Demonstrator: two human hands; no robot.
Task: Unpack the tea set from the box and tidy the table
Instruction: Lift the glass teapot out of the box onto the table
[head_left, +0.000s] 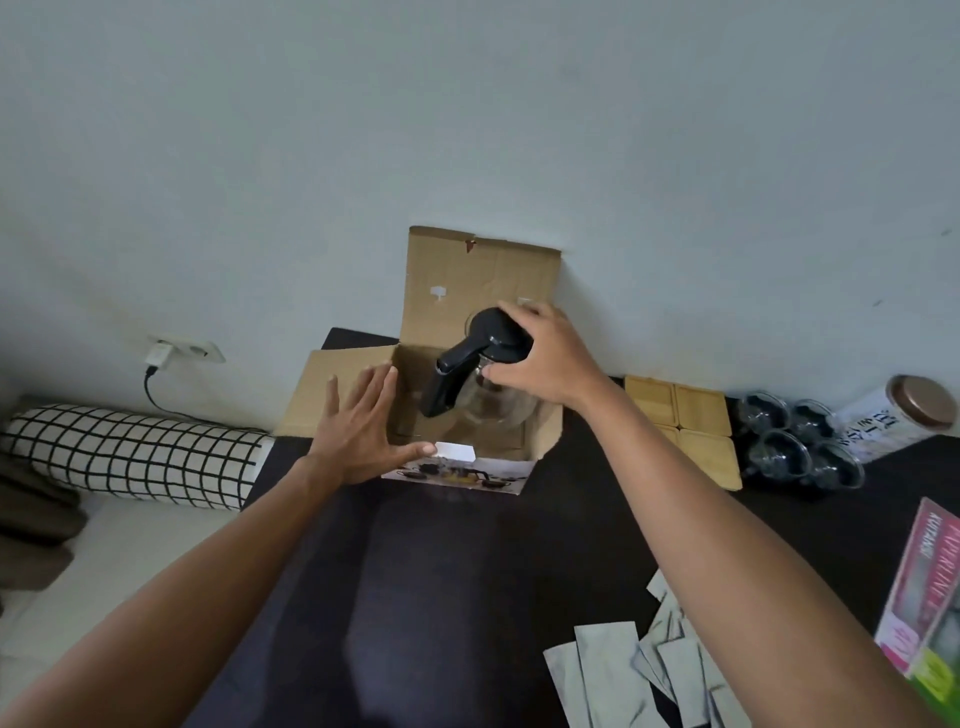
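Mid-unpack. Right hand (540, 353) is gripping the glass teapot (483, 374) by its black lid, above the open box (467, 415). Left hand (363, 426), fingers spread, is bracing the box's front edge. Coasters (685, 426) and glass cups (800, 441) already sit at 3 o'clock; sachets (649, 670) at 5 o'clock remain untidied.

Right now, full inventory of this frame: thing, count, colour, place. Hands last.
cardboard box: 1, brown, open, far side of table against wall
teapot: 1, clear glass with black lid and handle, over the open box
coasters: 4, light wood, square block right of box
glass cups: 4, clear, clustered right of coasters
jar: 1, white with brown lid, lying far right
sachets: several, grey, near right of table
pink carton: 1, right edge
table: 1, black
bolster: 1, white with black grid, left
wall socket: 1, white, black cable plugged in
left hand: open, at box's near-left corner
right hand: grips teapot lid
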